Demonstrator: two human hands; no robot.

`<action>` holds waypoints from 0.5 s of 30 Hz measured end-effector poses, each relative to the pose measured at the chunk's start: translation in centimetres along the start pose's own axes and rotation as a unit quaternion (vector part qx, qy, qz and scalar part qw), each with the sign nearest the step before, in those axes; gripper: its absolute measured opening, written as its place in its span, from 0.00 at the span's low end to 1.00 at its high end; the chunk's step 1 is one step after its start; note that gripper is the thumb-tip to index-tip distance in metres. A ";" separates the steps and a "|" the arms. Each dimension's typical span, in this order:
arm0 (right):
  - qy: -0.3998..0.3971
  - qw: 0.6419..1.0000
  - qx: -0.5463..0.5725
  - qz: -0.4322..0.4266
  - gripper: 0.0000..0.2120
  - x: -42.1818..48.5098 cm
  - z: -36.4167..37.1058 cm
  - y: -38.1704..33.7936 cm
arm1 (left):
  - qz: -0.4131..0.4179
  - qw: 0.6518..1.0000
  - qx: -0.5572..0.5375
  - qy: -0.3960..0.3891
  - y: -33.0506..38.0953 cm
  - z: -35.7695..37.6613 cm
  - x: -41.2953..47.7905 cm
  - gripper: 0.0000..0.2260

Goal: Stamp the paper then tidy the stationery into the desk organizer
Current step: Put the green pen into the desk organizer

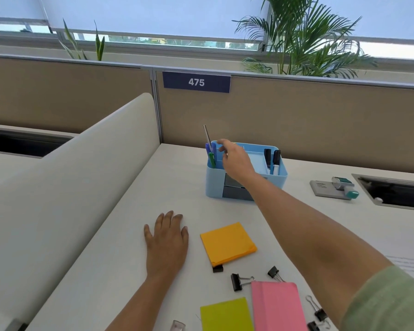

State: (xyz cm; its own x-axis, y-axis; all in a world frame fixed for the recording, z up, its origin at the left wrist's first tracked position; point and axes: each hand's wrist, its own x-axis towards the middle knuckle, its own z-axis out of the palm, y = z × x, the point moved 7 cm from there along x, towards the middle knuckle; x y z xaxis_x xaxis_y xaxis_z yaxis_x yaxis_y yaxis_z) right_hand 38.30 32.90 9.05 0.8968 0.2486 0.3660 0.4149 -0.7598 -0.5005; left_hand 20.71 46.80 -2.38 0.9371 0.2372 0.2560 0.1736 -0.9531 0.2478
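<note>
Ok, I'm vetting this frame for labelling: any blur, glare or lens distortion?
Head view: soft, even daylight, no glare; partition edges bow from the wide lens; right hand at the organizer slightly soft; left hand and orange pad sharp.
</note>
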 end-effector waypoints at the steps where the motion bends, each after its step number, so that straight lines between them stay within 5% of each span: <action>1: 0.005 1.000 0.004 0.003 0.22 -0.2 -0.2 0.0 | 0.000 1.000 0.000 -0.005 0.0 0.1 0.0 0.14; 9: 0.102 0.993 0.065 0.008 0.13 -5.7 -3.0 -1.1 | -0.009 0.999 -0.044 -0.020 0.2 -0.1 -0.4 0.19; 15: 0.104 0.988 0.113 0.031 0.10 -12.7 -3.3 -0.7 | 0.003 0.997 -0.068 -0.034 0.6 -0.9 -1.5 0.19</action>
State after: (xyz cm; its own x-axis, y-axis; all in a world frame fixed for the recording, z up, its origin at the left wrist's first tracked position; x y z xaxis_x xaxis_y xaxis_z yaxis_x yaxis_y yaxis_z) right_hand 26.13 28.31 7.31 0.8801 0.0597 0.4710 0.4057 -0.6102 -0.6806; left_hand 19.14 46.03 -1.76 0.9572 0.2133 0.1956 0.1289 -0.9193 0.3718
